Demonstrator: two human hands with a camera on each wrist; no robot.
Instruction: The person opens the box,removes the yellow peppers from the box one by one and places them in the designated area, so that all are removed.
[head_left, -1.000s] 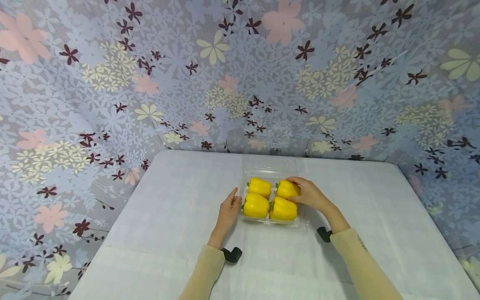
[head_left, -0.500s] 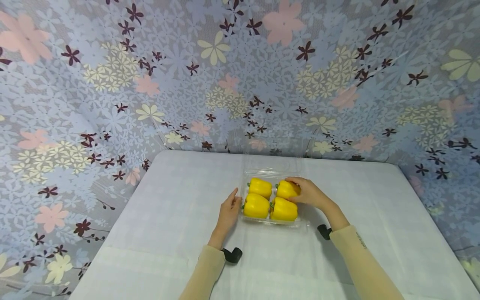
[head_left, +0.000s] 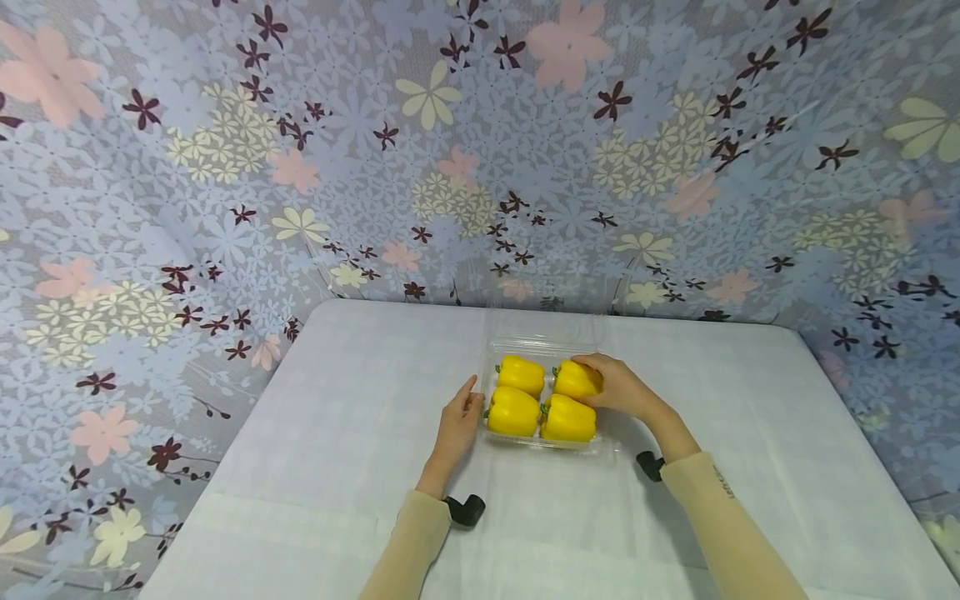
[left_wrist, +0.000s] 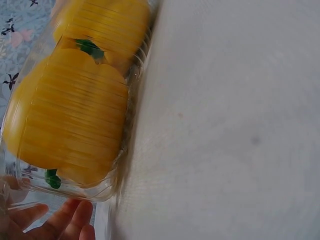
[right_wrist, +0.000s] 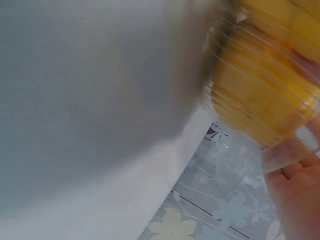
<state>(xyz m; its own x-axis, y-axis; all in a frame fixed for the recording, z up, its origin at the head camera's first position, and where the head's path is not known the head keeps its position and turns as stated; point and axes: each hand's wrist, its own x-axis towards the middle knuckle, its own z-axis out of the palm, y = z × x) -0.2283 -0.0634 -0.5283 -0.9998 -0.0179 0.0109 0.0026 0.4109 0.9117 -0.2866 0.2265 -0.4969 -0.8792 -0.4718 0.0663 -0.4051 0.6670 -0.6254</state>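
Note:
A clear plastic clamshell box (head_left: 542,446) holds several yellow bell peppers in two rows, stems pointing left. My right hand (head_left: 624,388) reaches in over the box's right side and grips the back right bell pepper (head_left: 576,379), fingers at its far side and thumb at its near side. At the left wall, my left hand (head_left: 456,423) has its fingers extended, touching or very close to the box. The left wrist view shows the front left bell pepper (left_wrist: 75,115) through the ribbed wall, with the left fingertips (left_wrist: 82,212) by the box's corner.
Behind the box, its clear lid (head_left: 543,325) stands folded back near the floral cloth (head_left: 360,167). A white cloth covers the table (head_left: 337,400). Dark wrist-worn pieces (head_left: 467,511) show below both hands.

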